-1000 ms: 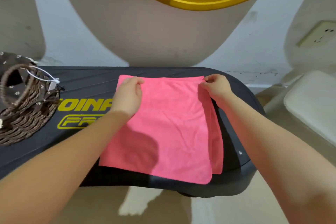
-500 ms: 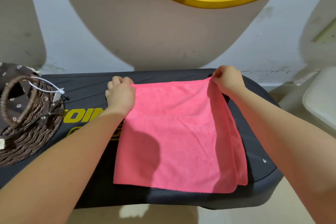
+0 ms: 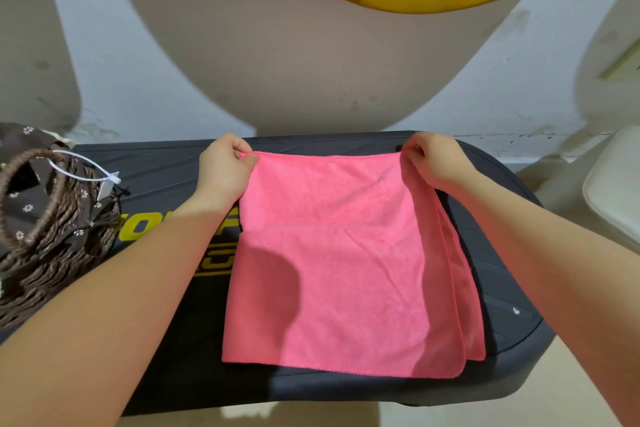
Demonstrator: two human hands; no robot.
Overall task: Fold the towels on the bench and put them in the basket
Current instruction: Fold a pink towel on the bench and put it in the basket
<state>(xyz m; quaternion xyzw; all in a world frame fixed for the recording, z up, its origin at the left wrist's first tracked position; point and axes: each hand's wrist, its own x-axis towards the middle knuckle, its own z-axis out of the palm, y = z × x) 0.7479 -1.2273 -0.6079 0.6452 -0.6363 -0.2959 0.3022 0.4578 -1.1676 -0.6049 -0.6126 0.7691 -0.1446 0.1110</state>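
A pink towel (image 3: pixel 346 253), folded in layers, lies on the black bench (image 3: pixel 166 177). Its far edge is lifted slightly off the bench. My left hand (image 3: pixel 225 170) pinches the far left corner of the towel. My right hand (image 3: pixel 433 159) pinches the far right corner, where the stacked layers show along the right side. A brown woven basket (image 3: pixel 52 246) with a loop handle and a dark flowered lining stands at the bench's left end, apart from both hands.
The bench carries yellow lettering (image 3: pixel 138 225) left of the towel. A white cushioned seat (image 3: pixel 616 184) stands to the right, off the bench. A wall (image 3: pixel 311 80) rises just behind the bench. A white tag (image 3: pixel 110 180) hangs from the basket handle.
Both hands have closed on the towel's far corners and raised that edge slightly. The towel sits a little farther right on the bench than one second ago.
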